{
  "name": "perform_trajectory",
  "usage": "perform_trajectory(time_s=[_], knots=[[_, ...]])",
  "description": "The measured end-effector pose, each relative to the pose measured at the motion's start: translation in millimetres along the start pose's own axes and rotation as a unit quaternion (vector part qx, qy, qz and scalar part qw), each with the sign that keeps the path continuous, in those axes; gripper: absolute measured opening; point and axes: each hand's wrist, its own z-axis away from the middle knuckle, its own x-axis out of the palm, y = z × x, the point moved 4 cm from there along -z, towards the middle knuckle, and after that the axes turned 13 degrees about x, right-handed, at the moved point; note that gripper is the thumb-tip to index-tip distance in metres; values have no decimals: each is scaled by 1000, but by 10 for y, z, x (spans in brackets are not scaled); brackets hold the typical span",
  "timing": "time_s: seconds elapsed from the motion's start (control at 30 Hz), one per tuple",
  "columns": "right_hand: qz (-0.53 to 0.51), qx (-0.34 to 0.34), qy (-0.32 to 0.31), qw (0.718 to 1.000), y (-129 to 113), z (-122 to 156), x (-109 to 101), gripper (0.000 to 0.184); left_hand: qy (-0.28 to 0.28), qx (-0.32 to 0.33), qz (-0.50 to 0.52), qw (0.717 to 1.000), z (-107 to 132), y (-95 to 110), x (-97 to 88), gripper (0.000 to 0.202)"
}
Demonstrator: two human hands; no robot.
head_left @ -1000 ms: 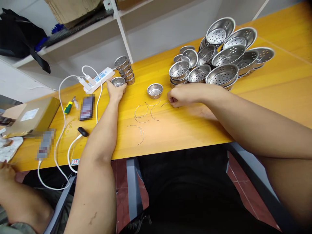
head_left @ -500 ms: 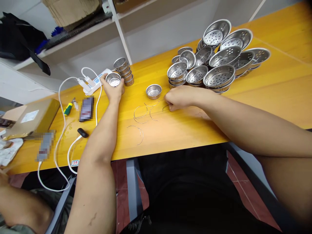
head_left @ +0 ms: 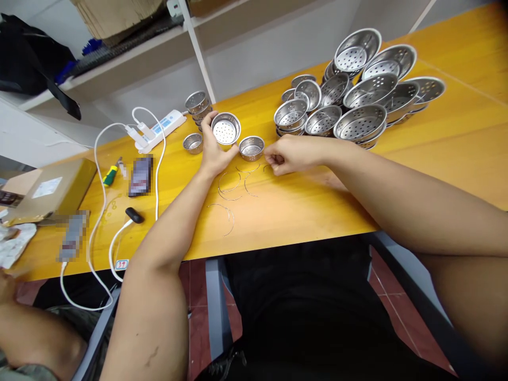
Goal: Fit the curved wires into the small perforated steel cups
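Note:
My left hand grips a small perforated steel cup by its sides, thumb on the right and fingers on the left, with the open top toward me. Just right of it stands another small perforated cup on the table. My right hand is closed beside that cup, and a thin curved wire sticks out from its fingertips. Several thin wire arcs lie on the table in front of the hands. Left of my left hand sits a single small cup.
A stack of small cups stands behind my left hand. Many perforated steel bowls are piled at the right. On the left are a power strip with white cables, a phone, a green-handled tool and a cardboard box.
My left hand has moved right with a cup, uncovering the single cup left behind. My right hand has risen slightly away from me, the wire moving with it.

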Motion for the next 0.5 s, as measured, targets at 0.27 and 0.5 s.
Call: perform_trajectory(time_s=[0.27,0.5], knots=[[-152,-44,20,987,39,-8,-15,16,4,10,-23,1000,-62,185,-72,107],[-246,-80,56,964,67,-38,-5,42,-2,-1,1,1000,-18,92,2,105]])
